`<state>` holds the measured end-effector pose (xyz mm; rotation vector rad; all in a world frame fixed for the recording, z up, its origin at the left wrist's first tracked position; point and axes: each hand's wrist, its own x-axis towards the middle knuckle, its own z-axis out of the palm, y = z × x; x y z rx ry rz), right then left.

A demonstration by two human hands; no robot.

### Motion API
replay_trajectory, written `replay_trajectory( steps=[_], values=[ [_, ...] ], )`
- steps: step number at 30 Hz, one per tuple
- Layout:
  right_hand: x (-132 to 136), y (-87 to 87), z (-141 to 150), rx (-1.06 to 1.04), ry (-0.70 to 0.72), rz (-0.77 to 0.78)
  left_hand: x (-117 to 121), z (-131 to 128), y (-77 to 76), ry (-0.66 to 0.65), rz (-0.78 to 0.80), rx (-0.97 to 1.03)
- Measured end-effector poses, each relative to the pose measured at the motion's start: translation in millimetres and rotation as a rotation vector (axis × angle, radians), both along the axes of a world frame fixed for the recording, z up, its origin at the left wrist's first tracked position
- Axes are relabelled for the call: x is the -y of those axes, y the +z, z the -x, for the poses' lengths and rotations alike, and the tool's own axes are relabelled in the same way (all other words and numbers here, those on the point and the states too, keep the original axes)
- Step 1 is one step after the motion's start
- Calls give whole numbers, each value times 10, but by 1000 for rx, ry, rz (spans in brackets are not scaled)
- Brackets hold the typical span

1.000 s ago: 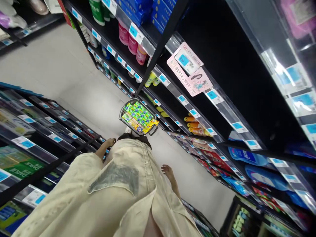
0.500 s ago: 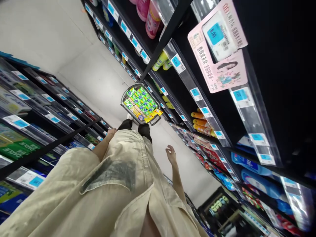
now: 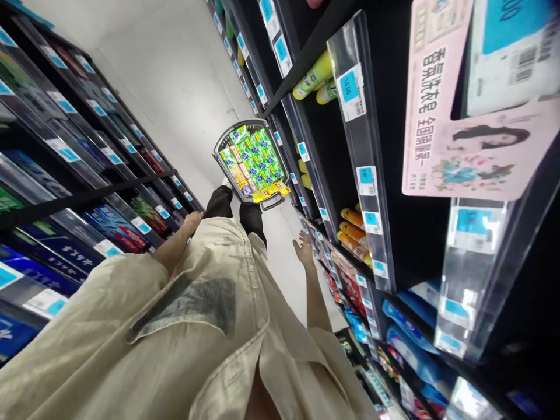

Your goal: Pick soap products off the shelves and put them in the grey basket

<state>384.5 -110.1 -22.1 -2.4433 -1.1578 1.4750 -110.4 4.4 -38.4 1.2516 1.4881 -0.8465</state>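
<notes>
On the floor in front of my feet stands a dark shopping basket point(image 3: 216, 153), filled with rows of green packets point(image 3: 258, 153) with blue logos. Yellow packets point(image 3: 273, 190) lie along its near side, by the folded handle. My right hand point(image 3: 303, 249) hangs in the air beside the right shelves, below the basket in view. Its fingers are spread and hold nothing. Down by my left side, close to the left shelf edge, is my left hand point(image 3: 192, 221). Its fingers are too small and partly hidden; whether it touches the shelf I cannot tell.
Shelves with blue price tags rise on both sides of a narrow aisle with a pale floor point(image 3: 170, 76). On the right are yellow-green bottles point(image 3: 312, 76), orange bottles point(image 3: 352, 233), blue packages point(image 3: 415, 350) and a pink price sign point(image 3: 431, 151). Toothpaste boxes point(image 3: 116, 224) line the left shelves.
My view has shifted, so the right shelves and pink sign appear larger and nearer. The basket sits slightly higher in view. My right hand has risen slightly, its fingers now more spread.
</notes>
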Motion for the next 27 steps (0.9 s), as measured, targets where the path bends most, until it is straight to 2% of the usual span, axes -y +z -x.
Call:
replay_trajectory(
  steps=[3,6,9,13,16,18,20,22,25,27],
  values=[
    [-321,-137,-142,-28,113,-19,-55,-391,-258,40,-4,13],
    [-697,-521,-210,-19,209,-2,-186,-897,-660,119,-36,65],
    [-1101,-1147,-179,10,334,61,-327,-1448,-1155,204,-94,153],
    [-1591,-2134,-10,115,572,130,-430,-2086,-1862,250,-131,272],
    [-1838,-2776,109,223,568,191,-388,-2399,-2347,184,-113,350],
    [-1903,-3102,152,266,522,251,-299,-2513,-2615,131,-115,364],
    [-1885,-3340,168,280,501,283,-182,-2561,-2813,106,-141,354],
    [-1812,-3494,162,299,493,265,-65,-2559,-2926,102,-176,345],
    [-1670,-3598,113,323,423,227,55,-2492,-2967,141,-209,352],
    [-1573,-3614,61,227,327,230,74,-2400,-2975,254,-201,385]
  ],
)
